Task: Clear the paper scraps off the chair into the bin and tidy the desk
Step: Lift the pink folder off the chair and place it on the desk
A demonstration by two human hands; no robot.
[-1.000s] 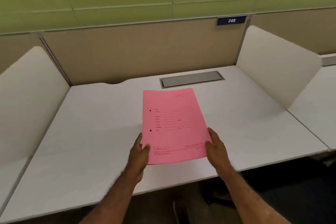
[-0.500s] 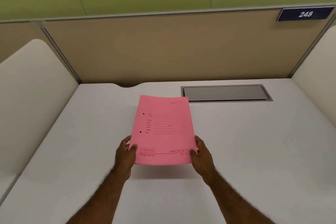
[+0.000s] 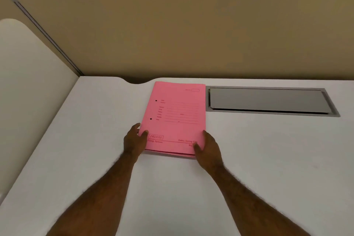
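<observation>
Left hand (image 3: 135, 140) and right hand (image 3: 207, 148) each pinch a near corner of the pink file folder (image 3: 177, 119): thumbs on the cover, fingers curled at or under the edge. Both hands closed on it, loosely by the look.

Folder lies flat or nearly flat on the white desk (image 3: 268, 159), far edge close to the beige back partition (image 3: 191, 34), right edge just beside the grey cable hatch (image 3: 268, 100). Near edge shows a slight gape between the leaves.

Step in hand, as I read it: setting the folder square at the back of the desk.
- Line the right edge up parallel with the hatch frame; do not let it ride over the lid.
- Press the near edge flat before you let go, so the leaves close.
- Slide fingers out sideways, not upward, or the cover will lift with them.

Not visible:
- Chair, bin and paper scraps are all out of frame; cannot judge that part of the task.
- Fingers under the folder are hidden.
- Print on the cover mostly blurred; "DELUXE" is legible.
- Hatch cut-out at the desk's rear edge is dark; contents unknown.
</observation>
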